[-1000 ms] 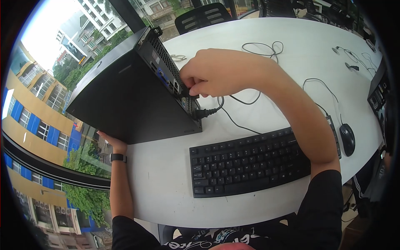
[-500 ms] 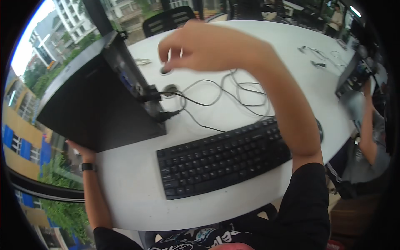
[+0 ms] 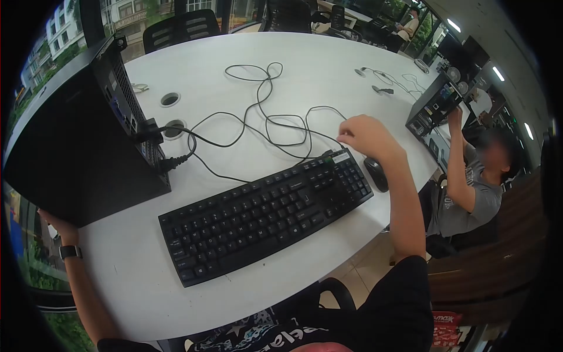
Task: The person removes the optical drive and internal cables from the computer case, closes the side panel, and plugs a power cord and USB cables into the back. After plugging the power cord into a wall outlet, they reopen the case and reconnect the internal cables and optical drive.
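A black computer tower (image 3: pixel 64 146) stands at the left of the white table (image 3: pixel 234 305), with plugs and cables at its back. My left hand (image 3: pixel 60 227) is against the tower's lower near corner, its fingers reaching round the edge and partly hidden. Over the far right end of the black keyboard (image 3: pixel 264 217), my right hand (image 3: pixel 370 138) hovers with its fingers curled together. Beside them runs a thin black cable (image 3: pixel 325 107); whether they pinch it cannot be seen. A black mouse (image 3: pixel 376 174) lies right of the keyboard, just under my right wrist.
Loose black cables (image 3: pixel 258 111) loop across the table behind the keyboard. Two round cable holes (image 3: pixel 170 99) sit near the tower. On the right, another person (image 3: pixel 478 182) works at a second computer tower (image 3: pixel 431 108). Black chairs (image 3: pixel 182 32) stand beyond the far edge.
My right hand has come down from above the table's middle to the keyboard's right end. The view has turned right. My left hand remains at the tower.
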The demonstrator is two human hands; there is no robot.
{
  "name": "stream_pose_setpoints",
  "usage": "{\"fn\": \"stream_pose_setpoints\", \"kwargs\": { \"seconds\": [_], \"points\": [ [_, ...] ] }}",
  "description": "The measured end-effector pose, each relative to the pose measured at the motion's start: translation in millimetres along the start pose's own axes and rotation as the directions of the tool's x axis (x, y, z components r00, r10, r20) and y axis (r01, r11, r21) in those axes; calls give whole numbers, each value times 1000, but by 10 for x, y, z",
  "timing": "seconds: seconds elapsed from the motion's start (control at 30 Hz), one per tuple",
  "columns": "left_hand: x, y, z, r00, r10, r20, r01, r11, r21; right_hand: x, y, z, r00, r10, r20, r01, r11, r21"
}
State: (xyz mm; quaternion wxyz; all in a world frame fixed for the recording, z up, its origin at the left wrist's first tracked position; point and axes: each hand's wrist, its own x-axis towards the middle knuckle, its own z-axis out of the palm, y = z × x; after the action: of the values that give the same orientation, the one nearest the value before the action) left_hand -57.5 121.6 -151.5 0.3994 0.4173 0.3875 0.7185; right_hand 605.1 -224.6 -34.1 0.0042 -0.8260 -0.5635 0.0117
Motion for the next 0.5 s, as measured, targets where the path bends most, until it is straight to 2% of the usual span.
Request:
{"fn": "stream_pose_setpoints", "kwargs": {
  "seconds": [0.07,0.1,0.13,0.2,0.23,0.3,0.4,0.43,0.5],
  "points": [
    [133,-117,-108,999,32,-16,-31,999,20,18,-115,80,980,-195,-34,198,970,139],
    [169,-159,-154,998,58,-29,-57,997,45,21,-255,48,986,-146,76,138,986,98],
    [144,-146,-142,998,58,-32,-56,997,47,42,-405,-2,986,-149,78,141,985,98],
    [103,-97,-93,1000,4,11,-4,1000,11,103,-625,-95,956,24,292,5,995,-97],
    [92,-85,-74,1000,5,5,-5,1000,14,153,-622,-69,956,17,294,12,995,-97],
    [94,-102,-51,997,70,15,-70,997,18,313,-609,1,927,21,373,79,965,-250],
    [275,-271,-255,993,105,55,-108,993,51,430,-655,-25,903,31,429,98,956,-276],
    [254,-243,-217,997,69,35,-70,997,21,455,-685,-47,901,30,433,106,952,-286],
    [243,-218,-181,998,52,21,-53,999,14,522,-775,-112,846,152,511,37,939,-341]
  ]
}}
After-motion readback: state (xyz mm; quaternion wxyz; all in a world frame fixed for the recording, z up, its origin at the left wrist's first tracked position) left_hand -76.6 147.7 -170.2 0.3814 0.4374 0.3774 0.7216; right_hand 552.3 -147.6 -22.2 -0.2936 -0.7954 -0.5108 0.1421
